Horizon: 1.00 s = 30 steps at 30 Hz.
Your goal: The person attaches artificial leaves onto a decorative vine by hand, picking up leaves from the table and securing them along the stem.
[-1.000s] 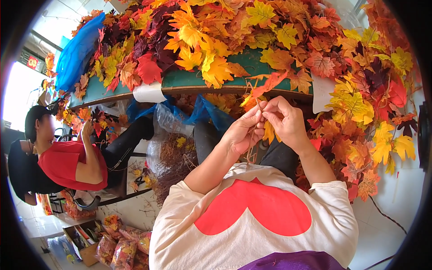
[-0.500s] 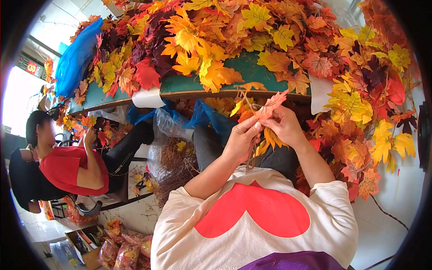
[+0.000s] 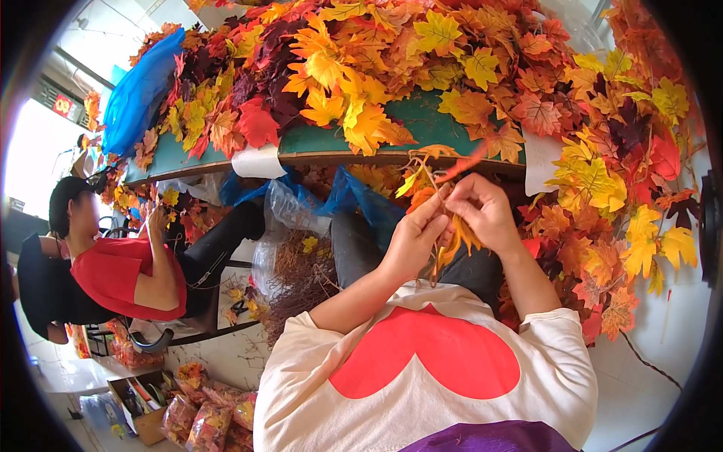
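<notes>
In front of my chest, both hands are working close together on a spray of artificial maple leaves. My left hand [image 3: 416, 235] is closed in a pinch around the brown stems [image 3: 434, 273], which hang below its fingers. My right hand [image 3: 486, 215] is closed too, its fingertips meeting the stems beside the left thumb; exactly what they pinch is hidden. A red-orange leaf [image 3: 463, 163] sticks up above the fingers, seen edge-on and slightly blurred. Orange-yellow leaves [image 3: 461, 235] hang beneath the right fingers, and a small yellow leaf [image 3: 407, 184] shows past the left fingertips.
A green-topped table [image 3: 422, 120] ahead carries heaped artificial leaves [image 3: 361, 68]. More leaves [image 3: 595, 226] hang at the right. A blue plastic bag [image 3: 141, 94] lies far left. Brown twigs [image 3: 301, 282] pile by my leg. A person in red [image 3: 128, 279] sits left; bagged leaves [image 3: 207, 426] stand lower left.
The red-orange leaf has turned from its broad face to edge-on. My right hand has shifted slightly right and down. The whole view has moved a little.
</notes>
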Each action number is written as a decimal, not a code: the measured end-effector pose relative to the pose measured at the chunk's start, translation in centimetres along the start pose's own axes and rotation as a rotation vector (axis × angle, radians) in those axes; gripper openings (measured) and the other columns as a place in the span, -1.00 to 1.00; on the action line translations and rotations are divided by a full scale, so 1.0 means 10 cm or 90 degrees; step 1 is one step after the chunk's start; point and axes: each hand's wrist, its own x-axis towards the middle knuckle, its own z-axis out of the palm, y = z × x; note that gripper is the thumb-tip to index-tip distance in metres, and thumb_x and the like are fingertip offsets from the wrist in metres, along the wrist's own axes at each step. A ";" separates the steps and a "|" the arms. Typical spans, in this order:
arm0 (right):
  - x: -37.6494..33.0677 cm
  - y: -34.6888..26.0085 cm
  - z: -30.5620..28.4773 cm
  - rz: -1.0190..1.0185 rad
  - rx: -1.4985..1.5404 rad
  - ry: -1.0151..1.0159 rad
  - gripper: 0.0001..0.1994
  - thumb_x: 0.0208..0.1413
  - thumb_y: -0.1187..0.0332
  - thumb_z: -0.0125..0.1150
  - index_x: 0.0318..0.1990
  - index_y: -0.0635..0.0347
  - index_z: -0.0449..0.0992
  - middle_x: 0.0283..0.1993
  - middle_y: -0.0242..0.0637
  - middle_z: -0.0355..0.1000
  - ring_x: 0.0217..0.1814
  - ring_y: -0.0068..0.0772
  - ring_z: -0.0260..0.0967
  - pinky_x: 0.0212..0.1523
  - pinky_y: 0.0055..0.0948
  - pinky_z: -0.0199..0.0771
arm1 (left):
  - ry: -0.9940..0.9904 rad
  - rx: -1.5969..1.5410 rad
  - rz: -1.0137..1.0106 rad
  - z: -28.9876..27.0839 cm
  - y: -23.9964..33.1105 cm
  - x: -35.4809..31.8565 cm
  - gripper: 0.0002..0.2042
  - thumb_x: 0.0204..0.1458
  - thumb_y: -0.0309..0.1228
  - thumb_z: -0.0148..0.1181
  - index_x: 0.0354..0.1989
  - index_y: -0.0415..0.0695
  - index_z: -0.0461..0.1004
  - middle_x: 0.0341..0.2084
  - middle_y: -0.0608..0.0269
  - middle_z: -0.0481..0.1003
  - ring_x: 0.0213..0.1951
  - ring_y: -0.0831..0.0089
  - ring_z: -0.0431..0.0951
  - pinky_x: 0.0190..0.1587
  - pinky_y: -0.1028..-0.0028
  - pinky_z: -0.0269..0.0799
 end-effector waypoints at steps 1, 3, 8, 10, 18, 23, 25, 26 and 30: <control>0.03 -0.09 -0.02 0.009 0.026 -0.001 -0.92 0.00 0.61 0.10 -0.37 0.27 0.33 -0.43 -0.42 0.39 -0.35 -0.69 0.34 -0.30 -0.67 0.35 | -0.034 -0.210 -0.058 0.00 0.07 -0.01 -0.58 0.12 -0.53 -0.10 0.19 -0.11 0.14 -0.46 0.33 0.41 -0.46 0.61 0.41 -0.34 0.60 0.39; 0.12 -0.15 -0.05 0.007 0.066 0.010 -0.93 0.03 0.58 0.08 -0.36 0.27 0.32 -0.42 -0.42 0.38 -0.34 -0.69 0.35 -0.28 -0.68 0.35 | -0.124 -0.510 -0.122 -0.06 0.16 0.01 -0.54 0.15 -0.48 -0.12 0.24 -0.08 0.00 -0.31 0.25 0.40 -0.34 0.56 0.42 -0.21 0.55 0.41; 0.21 -0.29 -0.06 -0.005 0.112 0.016 -0.94 0.04 0.57 0.08 -0.36 0.27 0.32 -0.40 -0.39 0.40 -0.32 -0.64 0.38 -0.26 -0.68 0.37 | -0.138 -0.585 -0.166 -0.15 0.35 -0.09 -0.65 0.16 -0.45 -0.15 0.13 -0.19 0.14 -0.35 0.20 0.44 -0.36 0.50 0.49 -0.23 0.55 0.44; 0.21 -0.30 -0.05 -0.010 0.119 0.014 -0.94 0.05 0.57 0.08 -0.36 0.27 0.32 -0.40 -0.38 0.40 -0.33 -0.63 0.38 -0.27 -0.68 0.37 | -0.160 -0.576 -0.170 -0.17 0.36 -0.11 -0.68 0.17 -0.43 -0.16 0.10 -0.20 0.18 -0.36 0.22 0.44 -0.36 0.51 0.48 -0.24 0.55 0.45; -0.04 -0.18 0.17 0.028 -0.019 -0.067 -0.85 0.11 0.45 0.03 -0.17 0.25 0.38 -0.38 -0.39 0.41 -0.33 -0.67 0.34 -0.28 -0.66 0.33 | -0.149 -0.552 -0.234 -0.10 0.32 -0.32 -0.88 0.12 -0.38 -0.02 -0.26 -0.16 0.35 -0.50 0.37 0.38 -0.55 0.67 0.32 -0.54 0.66 0.26; 0.22 -0.05 0.21 -0.065 -0.158 -0.175 -0.82 0.07 0.40 0.08 -0.17 0.22 0.44 -0.34 -0.31 0.44 -0.28 -0.57 0.38 -0.24 -0.58 0.37 | -0.005 -0.565 -0.198 -0.17 0.22 -0.31 -0.91 0.12 -0.38 -0.03 -0.32 -0.12 0.34 -0.49 0.35 0.41 -0.54 0.63 0.35 -0.50 0.63 0.29; 0.47 -0.20 0.17 -0.177 -0.260 -0.113 -0.86 0.05 0.40 0.11 -0.26 0.23 0.49 -0.39 -0.28 0.45 -0.35 -0.54 0.38 -0.30 -0.56 0.37 | 0.013 -0.576 -0.189 -0.23 0.26 -0.31 -0.91 0.13 -0.38 -0.03 -0.32 -0.12 0.33 -0.50 0.35 0.42 -0.53 0.61 0.39 -0.47 0.61 0.33; 0.60 -0.28 0.15 -0.189 -0.291 -0.036 -0.88 0.05 0.43 0.09 -0.28 0.24 0.49 -0.43 -0.30 0.44 -0.42 -0.52 0.37 -0.37 -0.56 0.36 | 0.033 -0.590 -0.185 -0.27 0.29 -0.32 -0.91 0.13 -0.38 -0.04 -0.33 -0.12 0.33 -0.51 0.35 0.43 -0.51 0.59 0.42 -0.44 0.59 0.38; 1.42 -0.48 0.17 -0.434 -0.398 0.164 -0.92 0.00 0.47 0.13 -0.34 0.27 0.46 -0.41 -0.24 0.45 -0.49 -0.34 0.38 -0.46 -0.52 0.35 | 0.017 -0.586 -0.199 -0.30 0.33 -0.27 -0.90 0.14 -0.37 -0.05 -0.37 -0.10 0.30 -0.54 0.38 0.42 -0.50 0.57 0.47 -0.42 0.58 0.42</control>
